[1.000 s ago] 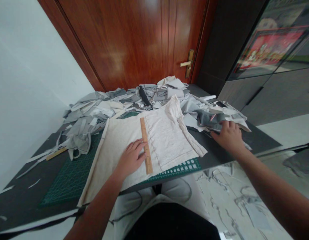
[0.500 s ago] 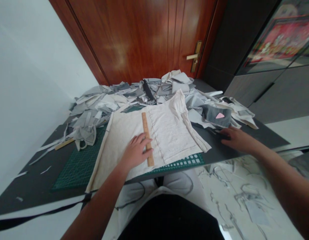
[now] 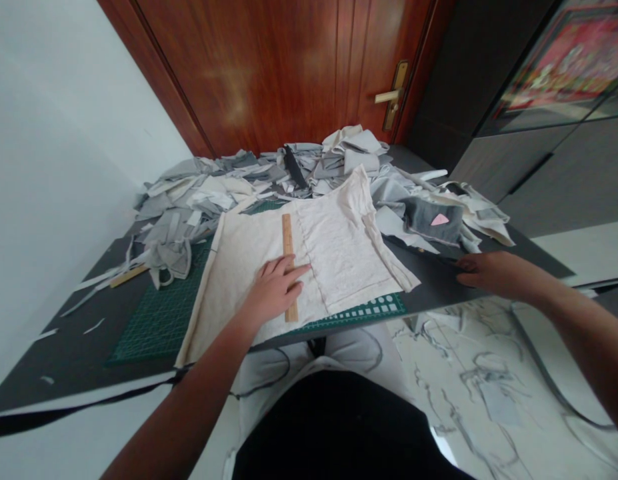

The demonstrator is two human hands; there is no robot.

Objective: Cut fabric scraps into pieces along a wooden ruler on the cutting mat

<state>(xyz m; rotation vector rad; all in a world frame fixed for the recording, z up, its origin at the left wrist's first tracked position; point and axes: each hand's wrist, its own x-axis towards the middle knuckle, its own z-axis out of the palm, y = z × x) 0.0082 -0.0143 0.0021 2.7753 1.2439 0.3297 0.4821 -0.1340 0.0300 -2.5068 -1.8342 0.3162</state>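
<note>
Ruler [image 3: 287,233] lies on cloth [image 3: 339,233], apparently steadied by the spread left hand [image 3: 273,285]; the right hand [image 3: 489,273], toward three o'clock, has an unclear grasp.

1 cam, head-worn; POV from above wearer's torso [image 3: 339,427], facing fwd + down across tabletop [image 3: 79,353] twd door [image 3: 269,73]. Wide coverage: wall [image 3: 53,100] at L edge, cabinet [image 3: 523,173] upper R, floor [image 3: 429,373] lower R. Torso closest, btm ctr. L hand [image 3: 273,287] just L of ctr, R hand [image 3: 493,275] well to R, both fairly nr. Door farthest back, cut off by top edge; its sides splay outward going up, consistent w/ downward tilt. Pic squeezed in ht.
</note>
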